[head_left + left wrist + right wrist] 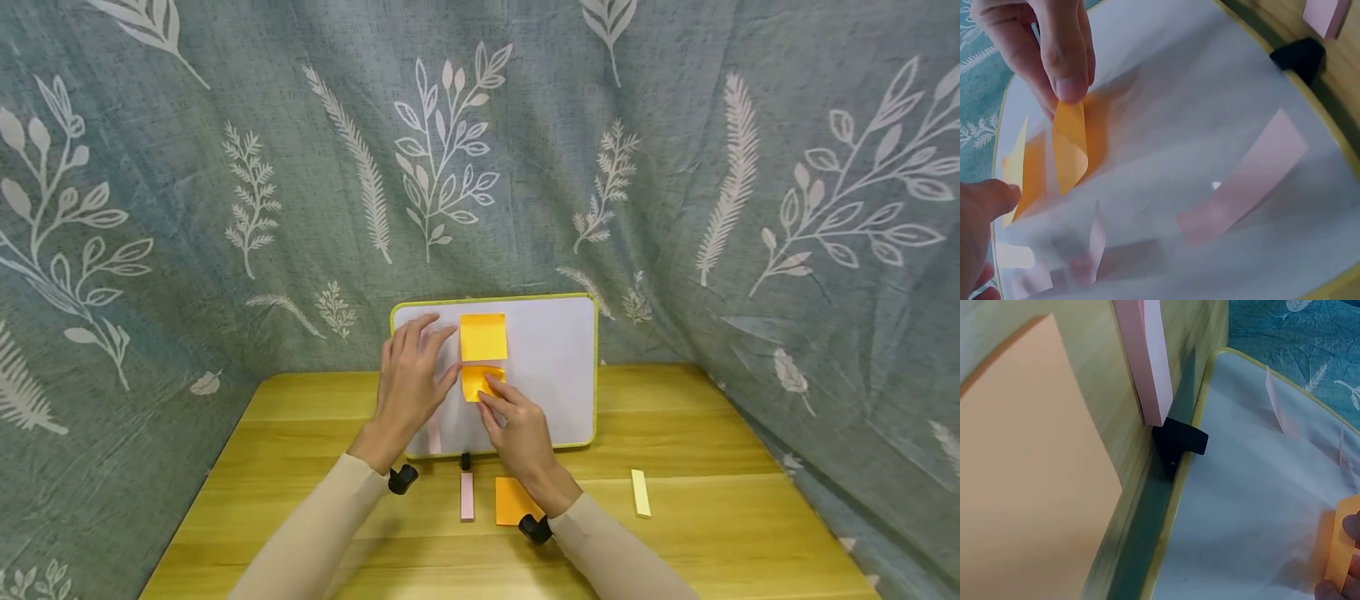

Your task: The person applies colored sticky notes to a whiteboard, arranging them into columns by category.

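Note:
A whiteboard (555, 375) with a yellow-green rim leans back on the table, an orange-yellow sticky note (483, 337) stuck high on it. Just below that note, my right hand (525, 433) pinches a second orange sticky note (472, 382) between thumb and fingers. In the left wrist view this held note (1069, 147) bows outward from the board. My left hand (408, 367) is over the board's left side, fingers spread loosely, its thumb tip close to the notes. Pink paper strips (1247, 181) cling to the board beneath it, partly hidden in the head view.
On the table before the board lie a pink strip pad (467, 497), an orange sticky-note pad (513, 500) partly under the right wrist, and a pale yellow strip pad (641, 493). A black foot (466, 461) grips the board's lower edge. Patterned cloth (525, 167) hangs behind.

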Demonstrator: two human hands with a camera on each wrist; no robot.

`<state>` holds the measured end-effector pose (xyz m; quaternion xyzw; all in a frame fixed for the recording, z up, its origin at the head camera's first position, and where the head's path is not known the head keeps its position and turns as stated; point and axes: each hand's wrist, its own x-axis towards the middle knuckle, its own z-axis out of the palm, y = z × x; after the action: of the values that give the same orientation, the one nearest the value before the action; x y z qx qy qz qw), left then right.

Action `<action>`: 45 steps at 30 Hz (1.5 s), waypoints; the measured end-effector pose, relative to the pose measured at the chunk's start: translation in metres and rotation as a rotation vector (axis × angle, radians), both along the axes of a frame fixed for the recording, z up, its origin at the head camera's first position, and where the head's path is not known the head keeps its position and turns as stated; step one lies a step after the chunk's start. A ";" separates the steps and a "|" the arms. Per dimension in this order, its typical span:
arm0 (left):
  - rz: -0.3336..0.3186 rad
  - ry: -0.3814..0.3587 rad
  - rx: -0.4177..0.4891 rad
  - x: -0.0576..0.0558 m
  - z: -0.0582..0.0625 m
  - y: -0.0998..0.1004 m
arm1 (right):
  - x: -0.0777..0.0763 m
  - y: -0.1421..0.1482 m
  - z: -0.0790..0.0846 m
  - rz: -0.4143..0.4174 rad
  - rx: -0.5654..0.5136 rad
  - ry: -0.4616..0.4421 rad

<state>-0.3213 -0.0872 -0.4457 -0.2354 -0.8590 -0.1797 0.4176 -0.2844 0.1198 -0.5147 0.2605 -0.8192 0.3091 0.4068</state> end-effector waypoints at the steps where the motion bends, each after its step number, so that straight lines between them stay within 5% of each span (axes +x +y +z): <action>1: 0.011 0.007 -0.013 -0.002 0.001 0.000 | 0.000 0.000 0.000 0.002 0.002 0.005; 8: 0.091 -0.024 -0.123 -0.010 0.008 0.001 | 0.001 0.001 0.000 0.017 0.019 0.031; 19: 0.125 -0.154 -0.177 -0.019 0.009 0.003 | 0.002 0.003 -0.005 -0.011 0.065 0.032; 26: 0.114 -0.108 -0.140 -0.025 0.003 0.002 | 0.003 0.002 -0.006 -0.054 0.132 0.040; 36: 0.100 -0.087 -0.107 -0.027 0.004 0.007 | 0.001 0.010 -0.008 -0.158 0.413 0.161; 45: 0.064 -0.082 -0.092 -0.029 0.004 0.006 | 0.001 0.014 -0.007 -0.146 0.659 0.023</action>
<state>-0.3508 -0.0812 -0.4418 -0.2191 -0.8899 -0.1359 0.3763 -0.2837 0.1336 -0.5218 0.3222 -0.8870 -0.0053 0.3308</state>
